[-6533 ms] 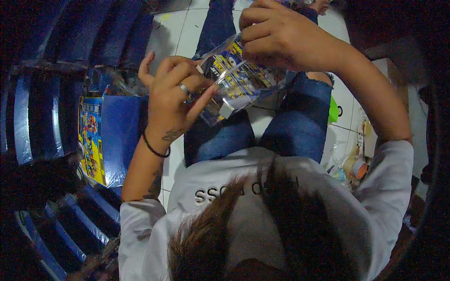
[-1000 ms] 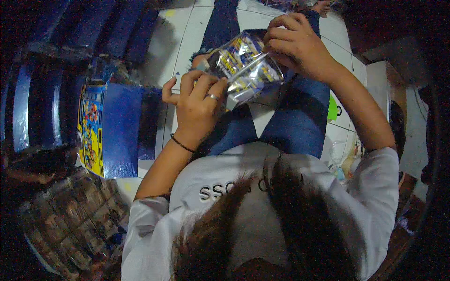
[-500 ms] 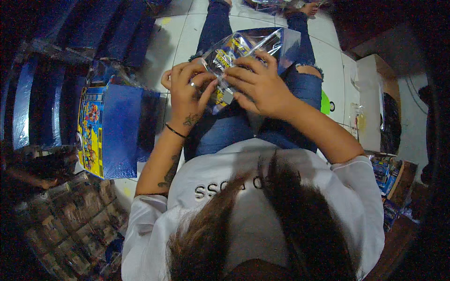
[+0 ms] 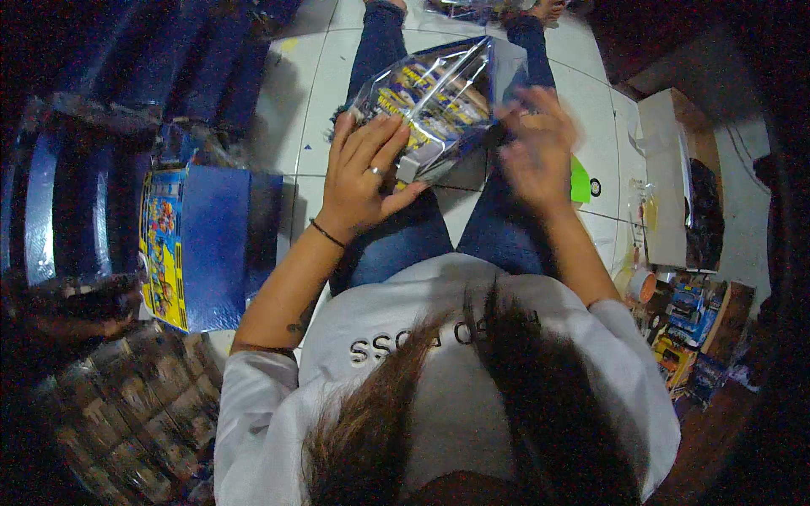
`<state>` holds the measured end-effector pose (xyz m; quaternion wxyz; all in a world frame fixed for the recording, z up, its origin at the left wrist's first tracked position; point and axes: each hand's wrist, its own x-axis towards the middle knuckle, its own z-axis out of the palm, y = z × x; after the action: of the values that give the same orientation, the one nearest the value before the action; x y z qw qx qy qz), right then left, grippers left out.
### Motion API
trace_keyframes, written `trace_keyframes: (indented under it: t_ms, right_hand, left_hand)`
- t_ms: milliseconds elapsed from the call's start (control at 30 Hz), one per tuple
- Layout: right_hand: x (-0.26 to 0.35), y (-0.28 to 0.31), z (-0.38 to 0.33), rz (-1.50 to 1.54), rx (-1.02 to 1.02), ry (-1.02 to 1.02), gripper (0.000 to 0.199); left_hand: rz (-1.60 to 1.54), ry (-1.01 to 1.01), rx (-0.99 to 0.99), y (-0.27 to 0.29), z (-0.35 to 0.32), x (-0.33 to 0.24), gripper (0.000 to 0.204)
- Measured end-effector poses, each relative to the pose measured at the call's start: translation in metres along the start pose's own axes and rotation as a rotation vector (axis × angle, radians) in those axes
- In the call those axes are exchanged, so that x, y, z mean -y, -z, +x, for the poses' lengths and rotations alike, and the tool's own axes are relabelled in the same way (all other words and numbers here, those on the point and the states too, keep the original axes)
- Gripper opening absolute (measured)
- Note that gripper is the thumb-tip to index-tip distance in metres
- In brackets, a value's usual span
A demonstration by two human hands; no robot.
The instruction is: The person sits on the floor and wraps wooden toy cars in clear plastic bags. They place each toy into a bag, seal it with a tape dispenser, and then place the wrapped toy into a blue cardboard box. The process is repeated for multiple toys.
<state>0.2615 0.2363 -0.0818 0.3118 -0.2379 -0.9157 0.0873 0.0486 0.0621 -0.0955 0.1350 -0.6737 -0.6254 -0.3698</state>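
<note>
A box wrapped in clear, shiny plastic film [image 4: 460, 88], with blue and yellow print, lies tilted across my thighs. Its film catches the light along a diagonal crease. My left hand [image 4: 363, 173] holds the near left side, fingers laid over the film and thumb at the lower corner. A ring and a dark bracelet show on that hand and wrist. Off the box's right side, my right hand [image 4: 540, 152] is lifted and smeared by motion; whether it holds anything cannot be made out.
A blue box with a yellow printed side [image 4: 215, 249] stands on my left, beside dark blue wrapped stacks [image 4: 63, 194]. Plastic-covered packs [image 4: 131, 405] lie lower left. At right are an open white carton [image 4: 666, 181], a tape roll [image 4: 645, 285], small packages [image 4: 692, 312] and a green object [image 4: 580, 181].
My right hand has come off the wrapped box and moved right. My left hand now lies flatter on its near left side, and more of the printed face shows.
</note>
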Motion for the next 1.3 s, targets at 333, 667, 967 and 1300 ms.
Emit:
trace_keyframes:
  t_ms: [333, 667, 967, 1300]
  right_hand:
    - [-0.249, -0.033, -0.144, -0.415, 0.421, -0.841, 0.073]
    - [-0.006, 0.083, 0.103, 0.684, 0.176, -0.038, 0.044]
    - [0.162, -0.008, 0.221, -0.292, 0.798, 0.066, 0.036]
    - [0.153, -0.009, 0.206, -0.265, 0.784, 0.09, 0.041]
  left_hand:
    - [0.173, 0.046, -0.011, -0.005, -0.01, -0.013, 0.073]
    - [0.121, 0.082, 0.044, -0.006, -0.017, -0.02, 0.078]
    - [0.103, 0.092, 0.06, -0.011, -0.024, -0.025, 0.073]
    - [-0.022, 0.112, -0.001, -0.014, -0.027, -0.015, 0.056]
